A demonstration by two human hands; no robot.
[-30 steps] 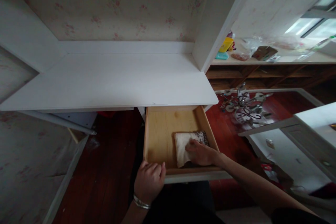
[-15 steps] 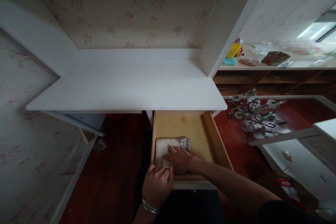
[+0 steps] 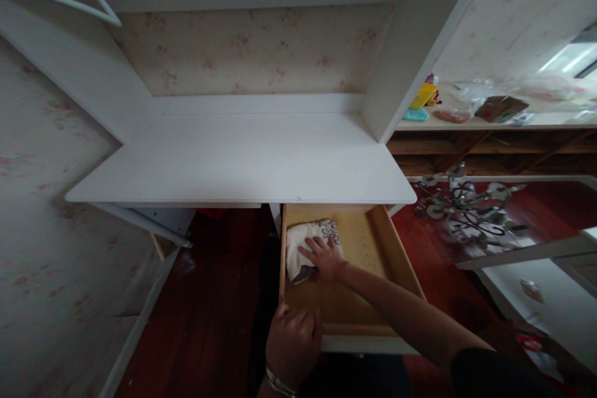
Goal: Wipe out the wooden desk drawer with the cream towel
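A wooden drawer (image 3: 368, 261) is pulled out from under the white desk. Inside, near its left wall, lies a folded cream cloth (image 3: 296, 245) with a dark leafy pattern at its far right corner and a dark patch at its near edge. My right hand (image 3: 324, 258) rests on the cloth, palm down, fingers spread; the hand covers part of it. At the drawer's front left corner, my left hand (image 3: 293, 336) is closed over the edge, a bracelet on its wrist. Its fingertips are partly hidden.
Above the drawer spreads the white desk top (image 3: 261, 158). A metal chandelier (image 3: 471, 211) lies on the red floor to the right, before a low wooden shelf (image 3: 424, 148). A white cabinet piece (image 3: 517, 286) is at the lower right. Patterned wallpaper (image 3: 51, 199) borders the left.
My right hand and the cloth have moved deeper into the drawer, away from its front, and the cloth's near edge now shows. My left hand stays at the front corner. The view has shifted slightly.
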